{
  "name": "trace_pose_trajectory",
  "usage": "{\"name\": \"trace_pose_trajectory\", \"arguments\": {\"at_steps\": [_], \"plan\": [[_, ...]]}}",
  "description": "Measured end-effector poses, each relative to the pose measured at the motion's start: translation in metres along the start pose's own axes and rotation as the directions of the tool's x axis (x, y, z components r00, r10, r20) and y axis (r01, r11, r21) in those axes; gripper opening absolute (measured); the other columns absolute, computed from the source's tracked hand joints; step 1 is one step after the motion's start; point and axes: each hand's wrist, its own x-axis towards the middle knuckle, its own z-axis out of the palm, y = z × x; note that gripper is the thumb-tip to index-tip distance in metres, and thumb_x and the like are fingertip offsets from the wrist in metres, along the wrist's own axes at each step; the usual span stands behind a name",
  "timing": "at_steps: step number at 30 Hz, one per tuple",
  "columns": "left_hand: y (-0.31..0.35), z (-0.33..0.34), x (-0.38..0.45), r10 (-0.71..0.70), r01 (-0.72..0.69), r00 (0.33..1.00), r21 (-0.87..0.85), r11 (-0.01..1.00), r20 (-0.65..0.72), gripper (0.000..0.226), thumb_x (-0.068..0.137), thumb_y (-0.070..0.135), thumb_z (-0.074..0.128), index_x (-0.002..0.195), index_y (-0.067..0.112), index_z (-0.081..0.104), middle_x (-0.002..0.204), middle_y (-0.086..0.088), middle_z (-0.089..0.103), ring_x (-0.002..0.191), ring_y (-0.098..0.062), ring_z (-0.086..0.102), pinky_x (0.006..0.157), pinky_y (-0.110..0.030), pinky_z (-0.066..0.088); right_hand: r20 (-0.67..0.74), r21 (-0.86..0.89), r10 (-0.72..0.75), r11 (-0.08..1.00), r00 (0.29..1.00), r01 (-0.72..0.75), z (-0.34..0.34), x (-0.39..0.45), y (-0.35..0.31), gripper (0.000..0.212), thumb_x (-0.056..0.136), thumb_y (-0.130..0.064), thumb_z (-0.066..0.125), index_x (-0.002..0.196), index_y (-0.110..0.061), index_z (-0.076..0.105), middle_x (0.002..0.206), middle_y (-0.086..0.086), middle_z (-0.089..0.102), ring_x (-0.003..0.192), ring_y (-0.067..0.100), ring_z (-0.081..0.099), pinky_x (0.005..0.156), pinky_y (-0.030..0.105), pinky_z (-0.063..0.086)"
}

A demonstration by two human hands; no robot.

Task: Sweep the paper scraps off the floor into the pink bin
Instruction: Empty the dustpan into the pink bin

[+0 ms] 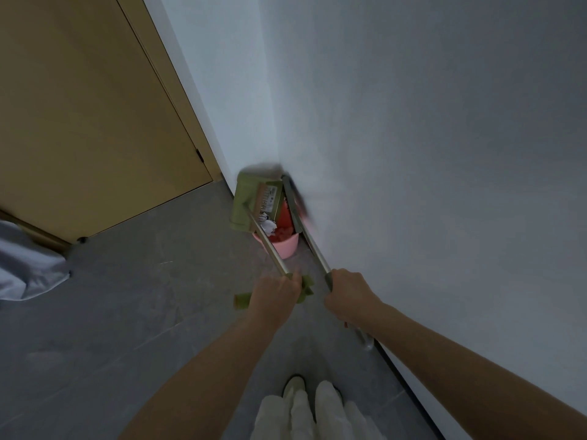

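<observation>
The left hand (275, 295) gripped the green dustpan (251, 203) handle, tipped over the pink bin (283, 244) in the floor's corner; the right hand (346, 295) clenched the broom (297, 201) handle.

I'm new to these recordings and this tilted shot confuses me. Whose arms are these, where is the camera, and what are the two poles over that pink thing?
There is no machine here. The camera sits on a person's head, looking forward and down, so you see their own bare arms and, at the bottom, their legs. The left hand grips the handle of a green dustpan, which is lifted over the pink bin. The right hand grips the broom, whose blurred head is beside the dustpan by the white wall. The bin stands on the grey floor in the corner and has white paper scraps and something red inside. A tan door is at the left.
</observation>
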Motion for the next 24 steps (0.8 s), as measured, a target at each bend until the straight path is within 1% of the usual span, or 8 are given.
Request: {"name": "trace_pose_trajectory", "arguments": {"at_steps": [5,11,14,16,18,20,22,24], "plan": [[-0.005,-0.007,-0.007,0.013,-0.013,1.0,-0.01,1.0,-0.016,0.04,0.102,0.009,0.033,0.141,0.011,0.04,0.107,-0.008,0.068,0.095,-0.027,0.068,0.068,-0.032,0.046,0.016,-0.009,-0.023,1.0,1.0,0.023,0.002,0.0,0.008,0.009,0.091,-0.015,0.051,0.097,-0.01,0.048,0.098,0.008,0.054,0.075,0.015,0.048,0.051,0.017,0.035],[-0.004,-0.004,-0.012,0.106,-0.103,0.994,0.088,0.991,-0.034,0.043,0.103,0.009,0.034,0.146,0.006,0.034,0.11,-0.011,0.068,0.094,-0.026,0.07,0.073,-0.034,0.053,0.007,0.012,-0.022,1.0,1.0,0.022,0.008,-0.004,0.018,0.01,0.09,-0.012,0.052,0.099,-0.01,0.049,0.094,0.004,0.051,0.072,0.013,0.048,0.064,0.024,0.047],[0.009,0.002,-0.012,0.116,-0.116,0.993,0.051,0.992,0.019,0.047,0.105,0.007,0.029,0.151,0.001,0.023,0.117,-0.015,0.065,0.098,-0.029,0.068,0.077,-0.035,0.053,0.006,0.014,-0.024,1.0,1.0,0.024,0.007,-0.003,0.022,0.02,0.09,-0.012,0.051,0.109,-0.006,0.053,0.095,0.004,0.052,0.073,0.012,0.048,0.057,0.018,0.041],[0.015,0.006,-0.012,0.106,-0.106,0.994,0.031,0.994,0.018,0.042,0.104,0.007,0.031,0.146,0.001,0.031,0.114,-0.015,0.066,0.097,-0.029,0.068,0.074,-0.034,0.052,-0.002,0.019,-0.034,0.999,0.999,0.034,0.005,-0.002,0.023,0.022,0.09,-0.013,0.052,0.111,-0.005,0.053,0.091,0.002,0.049,0.069,0.01,0.047,0.054,0.016,0.039],[0.015,0.006,-0.012,0.075,-0.075,0.997,0.035,0.997,0.003,0.029,0.1,0.015,0.047,0.127,0.004,0.052,0.099,-0.012,0.07,0.084,-0.025,0.071,0.065,-0.03,0.051,-0.001,0.017,-0.044,0.999,0.999,0.044,0.003,-0.002,0.022,0.019,0.09,-0.012,0.052,0.108,-0.006,0.054,0.085,0.0,0.046,0.069,0.01,0.046,0.054,0.015,0.039],[0.01,0.006,-0.009,0.052,-0.049,0.997,0.061,0.997,-0.049,0.028,0.07,0.03,0.085,0.087,0.013,0.07,0.059,-0.003,0.065,0.047,-0.016,0.064,0.041,-0.023,0.043,0.006,0.015,-0.038,0.999,0.999,0.038,0.002,-0.001,0.02,0.013,0.089,-0.012,0.052,0.101,-0.007,0.052,0.081,0.0,0.045,0.072,0.013,0.048,0.058,0.019,0.043],[0.004,0.006,0.001,0.053,-0.05,0.992,0.033,0.998,-0.113,0.037,0.041,0.026,0.095,0.057,0.018,0.064,0.038,0.003,0.05,0.027,-0.014,0.049,0.031,-0.018,0.031,0.006,0.028,-0.02,0.999,1.0,0.019,0.002,-0.001,0.017,0.015,0.088,-0.012,0.052,0.102,-0.007,0.053,0.087,0.002,0.048,0.075,0.016,0.05,0.063,0.024,0.047],[0.0,-0.003,0.003,0.043,-0.047,0.99,-0.027,0.999,-0.134,0.035,0.043,0.018,0.093,0.056,0.017,0.06,0.039,0.002,0.05,0.028,-0.018,0.05,0.032,-0.019,0.032,0.004,0.021,-0.025,0.999,1.0,0.025,0.001,0.0,0.015,0.019,0.088,-0.013,0.052,0.106,-0.005,0.053,0.091,0.004,0.049,0.077,0.017,0.05,0.066,0.026,0.048]]}}
